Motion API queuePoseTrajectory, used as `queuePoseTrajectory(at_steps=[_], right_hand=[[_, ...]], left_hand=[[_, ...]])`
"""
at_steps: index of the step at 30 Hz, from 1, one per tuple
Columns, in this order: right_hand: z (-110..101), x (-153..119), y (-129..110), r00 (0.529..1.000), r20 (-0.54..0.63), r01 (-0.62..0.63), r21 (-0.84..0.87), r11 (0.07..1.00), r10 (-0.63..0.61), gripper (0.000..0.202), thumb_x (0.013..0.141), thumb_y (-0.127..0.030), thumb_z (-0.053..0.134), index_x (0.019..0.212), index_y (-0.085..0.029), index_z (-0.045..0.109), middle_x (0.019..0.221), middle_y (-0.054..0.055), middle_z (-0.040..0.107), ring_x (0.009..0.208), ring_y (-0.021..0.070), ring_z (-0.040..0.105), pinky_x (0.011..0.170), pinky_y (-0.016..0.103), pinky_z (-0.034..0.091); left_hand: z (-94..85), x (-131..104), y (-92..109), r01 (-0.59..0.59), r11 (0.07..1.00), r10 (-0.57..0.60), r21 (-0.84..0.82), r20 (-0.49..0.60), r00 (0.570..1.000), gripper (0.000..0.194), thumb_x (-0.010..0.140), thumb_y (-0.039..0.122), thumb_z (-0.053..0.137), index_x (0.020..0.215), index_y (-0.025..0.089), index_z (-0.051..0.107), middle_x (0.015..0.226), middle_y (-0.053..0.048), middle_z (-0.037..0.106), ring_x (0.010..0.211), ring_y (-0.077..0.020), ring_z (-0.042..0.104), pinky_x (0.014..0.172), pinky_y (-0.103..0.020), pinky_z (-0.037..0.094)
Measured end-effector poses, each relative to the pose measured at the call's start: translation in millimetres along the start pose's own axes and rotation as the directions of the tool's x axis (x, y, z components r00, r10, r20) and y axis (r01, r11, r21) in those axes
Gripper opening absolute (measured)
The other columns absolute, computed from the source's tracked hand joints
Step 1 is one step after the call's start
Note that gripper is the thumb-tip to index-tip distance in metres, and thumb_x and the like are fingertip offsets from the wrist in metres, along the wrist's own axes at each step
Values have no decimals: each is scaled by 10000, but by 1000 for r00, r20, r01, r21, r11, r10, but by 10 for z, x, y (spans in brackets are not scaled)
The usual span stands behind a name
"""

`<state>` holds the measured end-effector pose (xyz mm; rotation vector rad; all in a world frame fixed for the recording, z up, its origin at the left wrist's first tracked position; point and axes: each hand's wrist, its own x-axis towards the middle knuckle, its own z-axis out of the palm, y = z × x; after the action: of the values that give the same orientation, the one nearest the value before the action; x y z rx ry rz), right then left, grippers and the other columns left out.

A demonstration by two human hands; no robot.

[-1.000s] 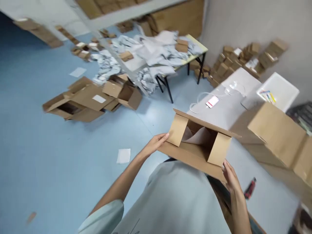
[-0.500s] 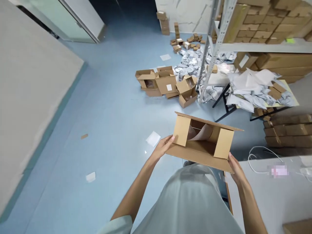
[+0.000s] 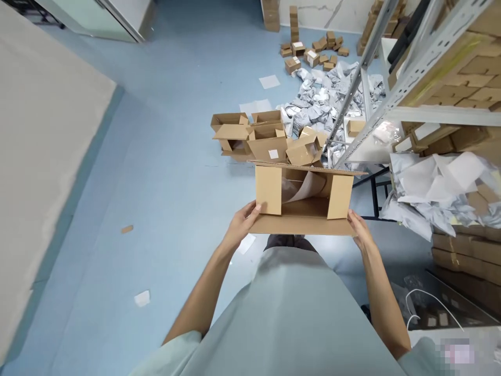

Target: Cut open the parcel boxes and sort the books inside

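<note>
An open cardboard box (image 3: pixel 305 224) is held up in front of my body, its flaps folded outward. Inside it lies a curled whitish sheet (image 3: pixel 307 187); what else the box holds cannot be made out. My left hand (image 3: pixel 243 222) grips the left end, thumb on the side flap and fingers behind. At the right end my right hand (image 3: pixel 360 230) is closed on the box's lower corner, its fingers partly hidden. Beyond the box, several open cardboard boxes (image 3: pixel 268 149) stand grouped on the floor.
Grey mailing bags (image 3: pixel 313 104) lie heaped on the floor behind the boxes, with small cartons (image 3: pixel 312 57) farther back. A metal shelving rack (image 3: pixel 407 86) rises on the right. More bags (image 3: pixel 434 188) cover a table beside it. Paper scraps (image 3: pixel 142 298) dot the blue floor.
My view has turned and moved forward toward the grouped boxes. The held box has shifted left and up in view and is now more level. Both hands keep their hold.
</note>
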<state>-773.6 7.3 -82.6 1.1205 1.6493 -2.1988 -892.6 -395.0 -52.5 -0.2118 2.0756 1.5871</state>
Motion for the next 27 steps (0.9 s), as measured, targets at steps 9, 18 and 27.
queuePoseTrajectory(at_steps=[9,18,27], right_hand=[[772,1797,-1251,981,-95,169,4,986,-168,682,762,-850,913,1115,-270,853,1281,94,890,1476,409,704,1096,491,660],[1417,3399,-2280,962,-255,106,29,994,-95,555,898,-731,844,1218,-279,814,1269,45,888,1284,304,799,958,387,684],[1750,3774,-2201,936,-319,-108,152,982,152,287,1061,-429,740,1297,-267,754,1293,95,859,996,199,838,937,342,682]], left_hand=[[-170,2319,653,-102,985,114,-136,81,990,998,892,921,745,1536,158,718,1636,-186,700,1519,-421,660,1285,-500,523],[-278,4568,1174,-126,978,165,-168,244,956,1007,870,865,790,1522,104,690,1623,-219,701,1539,-405,648,1334,-511,485],[-557,5166,948,56,984,-88,170,187,978,726,941,740,763,1312,116,782,1309,-210,846,1439,-397,695,1218,-522,551]])
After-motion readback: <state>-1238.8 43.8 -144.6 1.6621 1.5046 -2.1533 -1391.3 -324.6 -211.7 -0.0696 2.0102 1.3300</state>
